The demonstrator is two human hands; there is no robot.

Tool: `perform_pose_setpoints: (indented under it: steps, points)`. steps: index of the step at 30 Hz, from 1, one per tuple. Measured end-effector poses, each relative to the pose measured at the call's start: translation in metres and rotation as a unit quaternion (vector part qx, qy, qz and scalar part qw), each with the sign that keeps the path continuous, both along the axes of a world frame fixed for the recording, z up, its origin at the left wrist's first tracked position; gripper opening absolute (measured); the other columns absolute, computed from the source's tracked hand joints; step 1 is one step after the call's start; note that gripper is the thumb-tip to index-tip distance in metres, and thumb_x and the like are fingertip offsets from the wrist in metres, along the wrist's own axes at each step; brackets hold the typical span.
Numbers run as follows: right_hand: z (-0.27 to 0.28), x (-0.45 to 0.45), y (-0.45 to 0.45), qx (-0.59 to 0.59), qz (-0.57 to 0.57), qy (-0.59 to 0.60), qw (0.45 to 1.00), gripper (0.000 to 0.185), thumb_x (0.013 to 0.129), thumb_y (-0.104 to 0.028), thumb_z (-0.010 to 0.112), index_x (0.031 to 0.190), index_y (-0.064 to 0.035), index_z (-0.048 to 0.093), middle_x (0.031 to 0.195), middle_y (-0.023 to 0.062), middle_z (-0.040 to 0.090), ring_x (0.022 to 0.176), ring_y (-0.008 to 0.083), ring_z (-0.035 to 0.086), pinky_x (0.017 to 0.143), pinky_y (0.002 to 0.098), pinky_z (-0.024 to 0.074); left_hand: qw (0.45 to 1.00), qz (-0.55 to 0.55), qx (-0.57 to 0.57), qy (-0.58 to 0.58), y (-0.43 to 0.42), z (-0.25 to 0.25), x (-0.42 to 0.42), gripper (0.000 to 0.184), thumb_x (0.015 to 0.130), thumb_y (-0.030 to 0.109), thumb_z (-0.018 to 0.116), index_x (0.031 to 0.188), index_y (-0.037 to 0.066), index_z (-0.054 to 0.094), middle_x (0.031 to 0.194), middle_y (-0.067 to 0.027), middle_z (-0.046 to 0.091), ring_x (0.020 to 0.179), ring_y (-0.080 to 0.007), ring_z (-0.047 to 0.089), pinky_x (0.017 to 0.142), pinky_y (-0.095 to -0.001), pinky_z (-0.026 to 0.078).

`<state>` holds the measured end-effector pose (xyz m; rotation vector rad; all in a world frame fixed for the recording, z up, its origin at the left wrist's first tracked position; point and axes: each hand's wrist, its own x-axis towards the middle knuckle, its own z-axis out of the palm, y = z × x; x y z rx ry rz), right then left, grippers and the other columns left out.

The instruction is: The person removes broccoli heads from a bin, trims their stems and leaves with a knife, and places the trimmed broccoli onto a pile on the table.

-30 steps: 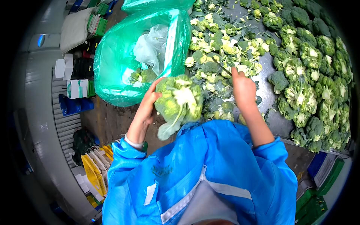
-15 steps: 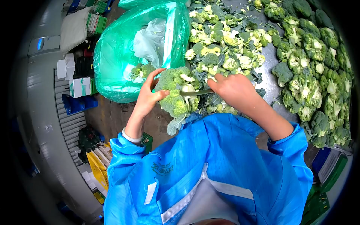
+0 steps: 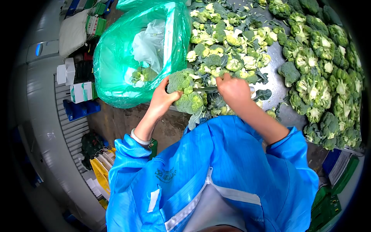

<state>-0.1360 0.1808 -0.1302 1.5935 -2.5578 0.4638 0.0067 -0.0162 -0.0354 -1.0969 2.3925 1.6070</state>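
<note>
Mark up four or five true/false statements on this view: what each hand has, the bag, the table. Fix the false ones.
1. The left hand holds a green broccoli head. True.
2. The right hand has no tool in it. False: it grips a knife with a narrow metal blade.
3. A crumpled whitish plastic sheet lies inside the large open green plastic bag. True.
4. The pile of whole broccoli heads sits on the floor. False: it lies on the grey metal table.
5. The bright blue jacket covers both wrists. False: its sleeves end well above them.
</note>
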Motion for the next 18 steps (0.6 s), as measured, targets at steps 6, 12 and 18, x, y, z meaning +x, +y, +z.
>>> perform_pose_setpoints:
  steps: [6, 12, 18]
  points:
    - [0.009, 0.015, 0.001, 0.047, -0.049, -0.123, 0.990, 0.018, 0.074, -0.005, 0.064, 0.092, -0.0083, 0.064, 0.074, 0.0140, 0.063, 0.060, 0.0306, 0.067, 0.051, 0.0418, 0.0541, 0.999, -0.015, 0.016, -0.034, -0.010, 0.005, -0.010, 0.069, 0.075, 0.013, 0.073, 0.137, -0.004, 0.048, 0.125, -0.0130, 0.061, 0.111, -0.0176, 0.057, 0.096, -0.0296, 0.044]
    - [-0.008, -0.004, 0.010, 0.057, -0.017, -0.321, 0.945, 0.036, 0.068, 0.005, 0.062, 0.102, -0.0057, 0.069, 0.084, 0.0208, 0.069, 0.080, 0.0385, 0.068, 0.072, 0.0472, 0.0549, 0.998, -0.021, 0.039, -0.037, -0.005, 0.005, -0.008, 0.072, 0.075, 0.012, 0.072, 0.140, -0.003, 0.045, 0.130, -0.0133, 0.057, 0.116, -0.0187, 0.054, 0.099, -0.0303, 0.042]
    - [-0.001, -0.018, 0.015, -0.221, 0.002, -0.499, 0.838, 0.033, 0.089, -0.016, 0.064, 0.120, -0.0058, 0.063, 0.083, 0.0111, 0.069, 0.079, 0.0302, 0.068, 0.072, 0.0381, 0.0534, 0.998, 0.013, 0.046, 0.033, -0.005, 0.013, -0.002, 0.073, 0.070, 0.012, 0.072, 0.137, 0.002, 0.047, 0.128, -0.0113, 0.056, 0.120, -0.0207, 0.051, 0.102, -0.0346, 0.040]
